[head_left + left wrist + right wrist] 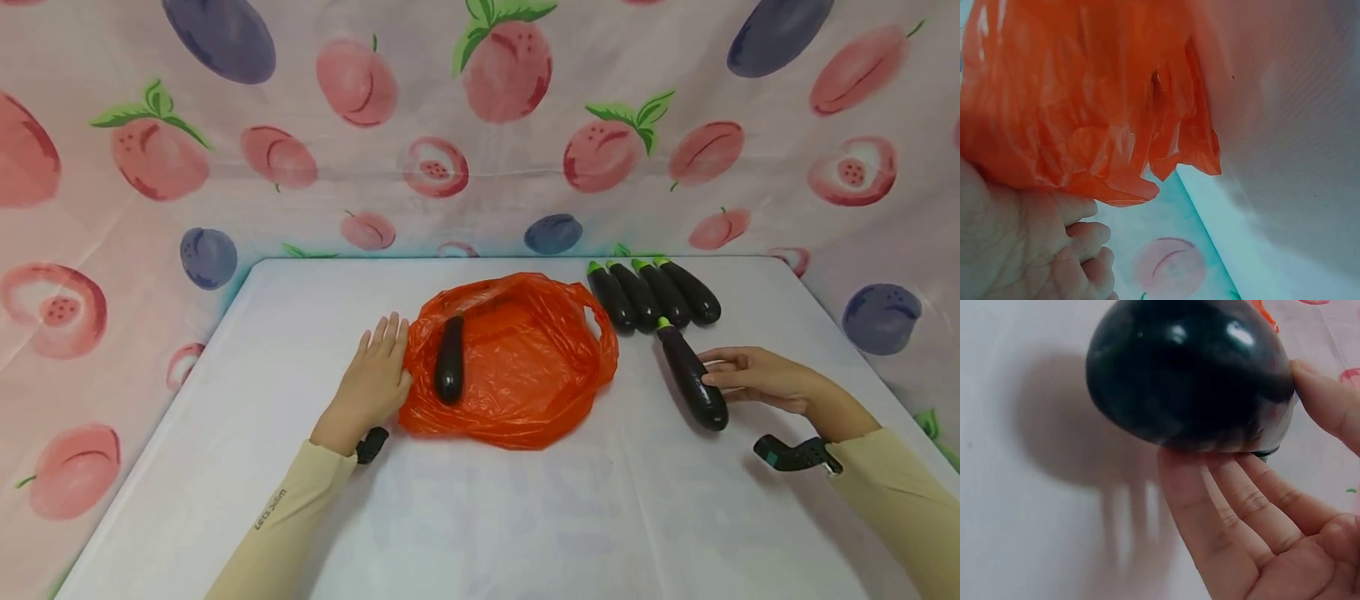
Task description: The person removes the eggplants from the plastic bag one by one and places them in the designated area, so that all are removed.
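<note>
My right hand [765, 379] holds a dark eggplant [692, 375] between thumb and fingers, its green stem end pointing away from me. In the right wrist view the eggplant's rounded end [1185, 375] fills the top, and its shadow falls on the tabletop beside it. An orange-red plastic bag [525, 367] lies with its mouth spread wide, and another eggplant [450, 360] is inside at its left. Against the bag's left side rests my left hand [369, 379], fingers extended. The left wrist view has the crinkled bag [1072, 112] right along that hand [1016, 244].
Several eggplants [663, 296] lie side by side behind the right hand, close to the table's back edge. A white tabletop [525, 525] spreads under everything. Fruit-printed cloth [480, 167] hangs behind and around the table. Each wrist wears a black camera mount [795, 454].
</note>
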A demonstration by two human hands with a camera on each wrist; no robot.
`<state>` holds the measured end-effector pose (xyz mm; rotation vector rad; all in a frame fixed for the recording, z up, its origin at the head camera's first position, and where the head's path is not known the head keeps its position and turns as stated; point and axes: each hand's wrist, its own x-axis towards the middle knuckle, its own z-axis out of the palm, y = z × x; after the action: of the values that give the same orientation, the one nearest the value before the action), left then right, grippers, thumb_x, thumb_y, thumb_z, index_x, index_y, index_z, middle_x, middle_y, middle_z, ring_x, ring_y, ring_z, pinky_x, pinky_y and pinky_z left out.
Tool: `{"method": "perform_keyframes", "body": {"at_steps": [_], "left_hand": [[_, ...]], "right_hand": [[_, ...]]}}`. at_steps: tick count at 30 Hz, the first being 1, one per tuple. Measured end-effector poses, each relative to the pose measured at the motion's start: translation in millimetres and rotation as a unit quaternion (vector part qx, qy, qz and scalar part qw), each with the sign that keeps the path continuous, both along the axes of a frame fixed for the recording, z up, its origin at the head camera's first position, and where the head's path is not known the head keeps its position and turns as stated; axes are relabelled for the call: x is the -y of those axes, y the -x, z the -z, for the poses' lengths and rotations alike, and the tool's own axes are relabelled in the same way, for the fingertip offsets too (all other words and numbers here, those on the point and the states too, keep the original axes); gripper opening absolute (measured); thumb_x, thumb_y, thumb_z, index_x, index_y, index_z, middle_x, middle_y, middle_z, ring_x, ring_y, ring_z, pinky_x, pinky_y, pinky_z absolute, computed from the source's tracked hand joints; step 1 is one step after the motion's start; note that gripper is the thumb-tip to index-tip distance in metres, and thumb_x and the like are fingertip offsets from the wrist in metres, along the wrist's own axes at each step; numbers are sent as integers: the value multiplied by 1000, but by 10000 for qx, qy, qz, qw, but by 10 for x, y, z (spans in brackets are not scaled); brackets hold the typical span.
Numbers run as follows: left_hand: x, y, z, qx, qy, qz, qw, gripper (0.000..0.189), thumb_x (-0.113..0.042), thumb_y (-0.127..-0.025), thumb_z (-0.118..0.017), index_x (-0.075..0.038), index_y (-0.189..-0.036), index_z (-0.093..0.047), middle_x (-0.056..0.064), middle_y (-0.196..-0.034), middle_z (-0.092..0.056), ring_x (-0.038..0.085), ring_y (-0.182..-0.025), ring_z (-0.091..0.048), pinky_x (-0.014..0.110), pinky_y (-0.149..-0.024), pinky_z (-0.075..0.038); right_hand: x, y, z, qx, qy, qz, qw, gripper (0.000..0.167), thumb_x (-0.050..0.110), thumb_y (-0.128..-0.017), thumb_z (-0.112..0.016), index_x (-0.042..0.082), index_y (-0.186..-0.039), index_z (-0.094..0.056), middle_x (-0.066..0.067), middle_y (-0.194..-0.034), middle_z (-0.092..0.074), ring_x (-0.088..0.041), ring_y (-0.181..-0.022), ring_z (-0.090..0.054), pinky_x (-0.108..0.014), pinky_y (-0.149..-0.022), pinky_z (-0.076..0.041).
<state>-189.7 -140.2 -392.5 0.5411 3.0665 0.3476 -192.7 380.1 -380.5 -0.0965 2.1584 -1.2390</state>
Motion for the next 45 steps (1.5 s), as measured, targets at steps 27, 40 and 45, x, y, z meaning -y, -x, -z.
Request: {"method": "perform_keyframes", "body": {"at_steps": [27, 40, 45], "left_hand": [[8, 2, 4, 146, 35, -40, 9999, 65, -19, -93, -36, 4, -149, -12, 20, -157, -7, 35, -147, -5, 50, -119, -5], [15, 8, 8, 138, 69, -69, 9999, 66, -19, -93, -36, 4, -149, -11, 20, -157, -7, 35, -147, -5, 50, -119, -5], [3, 4, -1, 137, 69, -52, 9999, 65, -19, -93, -37, 4, -149, -12, 21, -157, -8, 35, -147, -6, 50, -119, -5]], "right_hand": [[37, 114, 69, 170, -820, 53, 9965, 73, 32, -95, -53, -15, -141, -22, -33, -136, -41, -23, -112, -56, -48, -98, -47], [28, 164, 50, 209, -851, 16, 9962, 72, 33, -95, -51, -14, -141, -22, -35, -139, -37, -21, -112, -56, -50, -100, -45], [10, 147, 36, 148, -840, 16, 9964, 71, 33, -95, -51, -14, -141, -23, -36, -139, -36, -19, -111, -57, -50, -99, -46]]}}
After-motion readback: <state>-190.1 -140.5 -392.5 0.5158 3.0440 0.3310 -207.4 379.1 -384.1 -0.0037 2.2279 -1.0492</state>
